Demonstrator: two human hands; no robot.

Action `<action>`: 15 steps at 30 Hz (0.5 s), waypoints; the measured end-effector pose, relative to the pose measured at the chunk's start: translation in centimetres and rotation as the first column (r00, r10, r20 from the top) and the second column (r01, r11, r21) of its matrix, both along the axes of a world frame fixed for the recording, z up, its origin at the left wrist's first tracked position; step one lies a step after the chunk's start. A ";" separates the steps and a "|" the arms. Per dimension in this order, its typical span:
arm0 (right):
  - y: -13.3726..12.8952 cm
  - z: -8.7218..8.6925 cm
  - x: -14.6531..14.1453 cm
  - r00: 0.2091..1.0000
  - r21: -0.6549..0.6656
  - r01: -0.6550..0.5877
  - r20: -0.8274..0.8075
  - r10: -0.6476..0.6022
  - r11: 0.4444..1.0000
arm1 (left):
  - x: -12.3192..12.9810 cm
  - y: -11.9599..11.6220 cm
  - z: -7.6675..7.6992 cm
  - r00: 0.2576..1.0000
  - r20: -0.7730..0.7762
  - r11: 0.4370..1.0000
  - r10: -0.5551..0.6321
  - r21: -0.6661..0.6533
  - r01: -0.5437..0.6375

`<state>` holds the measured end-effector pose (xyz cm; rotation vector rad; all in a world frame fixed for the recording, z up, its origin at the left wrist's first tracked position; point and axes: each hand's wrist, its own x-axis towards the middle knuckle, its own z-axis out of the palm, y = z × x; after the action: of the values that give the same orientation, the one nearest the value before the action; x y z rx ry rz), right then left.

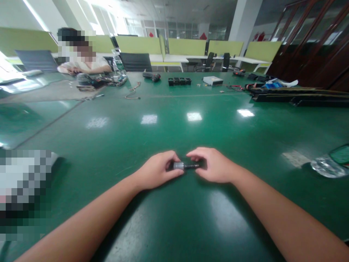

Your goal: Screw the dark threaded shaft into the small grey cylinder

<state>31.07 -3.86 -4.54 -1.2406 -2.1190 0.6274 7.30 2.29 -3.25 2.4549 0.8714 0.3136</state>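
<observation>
A small cylindrical object [188, 166] lies level between my two hands, low over the green tabletop or on it. Its left end is thick and grey, and its right end is a thin black shaft; its exact kind is too small to tell. My left hand [160, 169] closes thumb and fingers around the grey end. Around the tip of the black end, my right hand [214, 165] curves with thumb and fingers apart. Whether the right fingertips touch the shaft cannot be made out.
The glossy green table [174, 131] carries a glass ashtray [327, 168] at right and a blurred-out pale object [24, 178] at left. Along the far side lie a black slotted part [179, 81], a silver box [212, 80] and dark strips [300, 97]. A person [84, 62] sits at far left.
</observation>
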 end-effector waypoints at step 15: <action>0.1 -0.6 -0.9 0.997 0.045 0.067 0.026 -0.068 0.997 | -0.1 0.1 -0.4 1.000 -0.008 1.000 -0.011 0.020 0.011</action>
<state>30.18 -3.78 -5.10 -1.2979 -2.0921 0.5349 7.18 2.42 -3.64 2.4801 0.8618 0.3104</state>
